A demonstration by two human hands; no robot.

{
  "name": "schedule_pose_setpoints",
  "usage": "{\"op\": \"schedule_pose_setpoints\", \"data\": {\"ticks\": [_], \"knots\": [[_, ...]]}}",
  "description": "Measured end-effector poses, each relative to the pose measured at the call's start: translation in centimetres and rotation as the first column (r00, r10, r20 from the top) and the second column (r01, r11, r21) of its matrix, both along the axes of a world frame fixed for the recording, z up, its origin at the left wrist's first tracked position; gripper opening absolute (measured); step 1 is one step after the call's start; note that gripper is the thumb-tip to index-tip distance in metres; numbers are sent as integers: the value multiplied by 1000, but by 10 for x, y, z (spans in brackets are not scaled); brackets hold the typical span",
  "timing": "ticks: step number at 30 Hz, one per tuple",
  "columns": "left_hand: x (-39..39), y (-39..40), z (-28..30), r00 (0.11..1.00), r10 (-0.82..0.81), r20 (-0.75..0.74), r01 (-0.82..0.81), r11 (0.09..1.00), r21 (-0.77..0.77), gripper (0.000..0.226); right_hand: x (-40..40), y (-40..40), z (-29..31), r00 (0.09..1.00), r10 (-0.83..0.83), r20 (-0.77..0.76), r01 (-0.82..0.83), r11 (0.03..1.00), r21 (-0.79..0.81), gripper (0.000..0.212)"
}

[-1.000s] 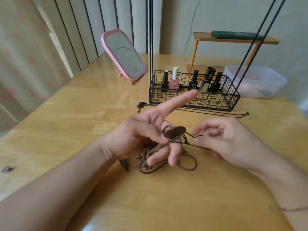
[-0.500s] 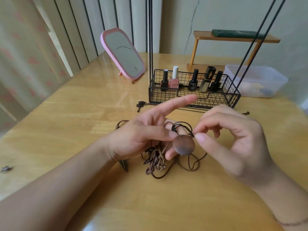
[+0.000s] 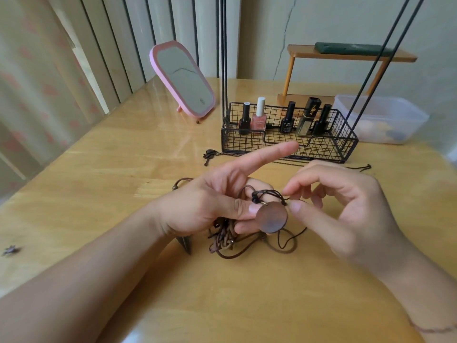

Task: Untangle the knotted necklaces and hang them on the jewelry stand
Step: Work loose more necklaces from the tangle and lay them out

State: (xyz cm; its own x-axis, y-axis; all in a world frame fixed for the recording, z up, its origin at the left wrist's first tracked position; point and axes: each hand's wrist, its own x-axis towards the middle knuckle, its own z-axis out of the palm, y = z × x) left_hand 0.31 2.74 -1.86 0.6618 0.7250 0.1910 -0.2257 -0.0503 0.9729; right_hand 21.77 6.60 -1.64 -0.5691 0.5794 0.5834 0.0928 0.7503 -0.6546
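A tangle of brown cord necklaces [image 3: 230,240] lies on the wooden table [image 3: 247,305] in front of me. My left hand [image 3: 212,201] pinches the cord beside a round brown pendant [image 3: 272,217], its index finger pointing straight out. My right hand [image 3: 346,214] pinches the dark cord at the pendant's upper right edge. A dark pointed pendant [image 3: 185,243] pokes out from under my left wrist. The black wire jewelry stand [image 3: 289,134] stands behind my hands, its thin uprights rising out of view. Another dark necklace [image 3: 210,154] lies in front of the stand's basket.
Several nail polish bottles [image 3: 259,117] stand in the stand's basket. A pink mirror [image 3: 183,80] leans at the back left. A clear plastic box [image 3: 380,120] and a small wooden shelf [image 3: 346,55] sit at the back right. A small dark charm [image 3: 11,250] lies at the left edge.
My hands lifted the round pendant off the tangle and turned its flat face toward me. My right hand moved up and in to pinch the cord at the pendant.
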Motion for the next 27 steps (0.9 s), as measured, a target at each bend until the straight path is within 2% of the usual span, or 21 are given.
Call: {"op": "schedule_pose_setpoints", "data": {"ticks": [4, 7, 10, 14, 17, 19, 22, 24, 27], "knots": [[0, -3, 1, 994, -50, 96, 54, 998, -44, 85, 4, -2, 2, 998, 62, 26, -62, 998, -24, 19], [0, -2, 1, 989, -63, 132, 71, 996, -52, 84, 1, -2, 0, 995, 51, 85, -56, 997, 56, 16], [-1, -1, 0, 993, -52, 104, 57, 997, -51, 84, 0, 0, -2, 995, 44, 87, -51, 996, 77, 9], [-5, 0, -1, 998, -36, 48, 39, 997, -64, 86, 4, 1, 2, 990, 141, -7, -141, 987, -74, 9], [-6, 1, -2, 1000, -10, 24, 11, 998, -61, 86, 4, -2, 6, 963, 239, -124, -263, 934, -243, 2], [-7, 1, -2, 1000, 23, 12, -22, 998, -65, 83, 4, -4, 7, 947, 274, -169, -314, 903, -293, 6], [-7, 1, -2, 996, 86, -15, -87, 995, -56, 67, 4, -4, 10, 916, 326, -235, -391, 856, -337, 12], [-5, 2, -1, 994, 109, 8, -108, 992, -72, 52, 7, -1, 11, 917, 298, -267, -388, 825, -412, 26], [-4, 1, -1, 992, 125, -25, -126, 990, -56, 32, 8, 2, 11, 909, 281, -306, -401, 790, -463, 29]]}}
